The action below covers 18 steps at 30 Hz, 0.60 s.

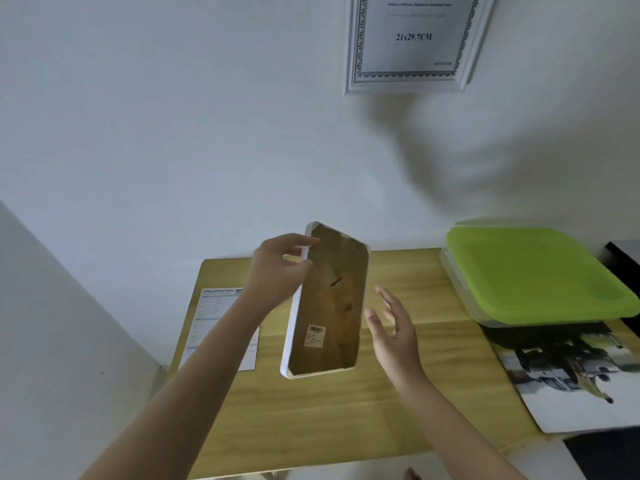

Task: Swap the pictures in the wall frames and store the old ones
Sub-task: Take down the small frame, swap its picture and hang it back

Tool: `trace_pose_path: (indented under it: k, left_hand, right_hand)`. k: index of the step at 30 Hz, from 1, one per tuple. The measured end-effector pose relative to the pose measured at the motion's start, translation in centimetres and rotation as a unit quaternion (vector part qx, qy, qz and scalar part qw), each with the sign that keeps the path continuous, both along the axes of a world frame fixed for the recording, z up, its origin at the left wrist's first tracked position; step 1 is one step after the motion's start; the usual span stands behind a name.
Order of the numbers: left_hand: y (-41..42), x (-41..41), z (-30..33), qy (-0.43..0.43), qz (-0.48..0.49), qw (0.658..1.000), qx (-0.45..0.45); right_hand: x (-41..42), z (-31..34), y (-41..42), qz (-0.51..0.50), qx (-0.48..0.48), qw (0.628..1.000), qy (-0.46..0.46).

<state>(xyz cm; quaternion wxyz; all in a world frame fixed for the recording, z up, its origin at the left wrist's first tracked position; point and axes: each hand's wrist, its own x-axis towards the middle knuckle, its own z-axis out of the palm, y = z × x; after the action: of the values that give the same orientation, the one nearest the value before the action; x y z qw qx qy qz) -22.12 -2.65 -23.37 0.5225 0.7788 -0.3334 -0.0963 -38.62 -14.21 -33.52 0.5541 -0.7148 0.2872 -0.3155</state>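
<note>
Left hand (pixel 277 268) holds a frame (pixel 325 303).
It grips the frame's edge, brown back showing; the right hand (pixel 394 330), fingers spread, is just beside it.

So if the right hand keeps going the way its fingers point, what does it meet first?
Most likely the picture frame that the left hand holds by its edge, back side facing the camera. The right hand is open, its fingers aimed up and left toward the frame's right edge. Depth is unclear, so it might pass just in front.

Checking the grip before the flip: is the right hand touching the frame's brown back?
Apart. The head view shows table between the open right hand and the frame.
</note>
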Motion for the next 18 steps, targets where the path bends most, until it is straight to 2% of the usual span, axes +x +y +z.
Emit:
trace_pose_path:
  k: [5,10,14,18]
  left_hand:
    - [1.7,1.4,-1.9,0.068,-0.007,0.997,-0.032]
    - [1.9,1.4,-5.2,0.123,0.009,0.992,-0.036]
    - [1.6,0.7,-8.5,0.131,0.034,0.991,0.016]
    - [2.2,-0.8,-12.3,0.179,-0.009,0.979,0.099]
  right_hand:
    - [0.7,-1.0,-0.2,-0.008,0.067,0.998,-0.018]
    - [0.9,-1.7,0.1,-0.037,0.045,0.998,-0.026]
    - [0.8,-3.1,-0.1,-0.070,0.048,0.996,-0.011]
    - [0.8,-5.1,-0.9,-0.096,0.084,0.992,0.019]
